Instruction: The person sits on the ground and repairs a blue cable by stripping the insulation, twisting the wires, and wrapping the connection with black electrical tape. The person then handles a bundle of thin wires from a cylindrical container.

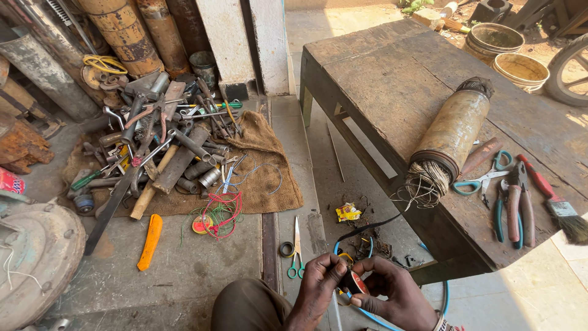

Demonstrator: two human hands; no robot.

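A: What does the head view show in the hands?

B: Low in the frame, the left hand and right hand both pinch shut on a small roll of black tape.

A: Around them?

B: Green-handled scissors on the floor just beside; a wooden bench bearing a wire-stuffed cylinder, pliers, and a brush; a tool pile on burlap, well apart.

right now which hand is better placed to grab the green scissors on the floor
Left hand: the green scissors lie just beside it on the floor, while the right hand sits farther off, gripping the tape roll.
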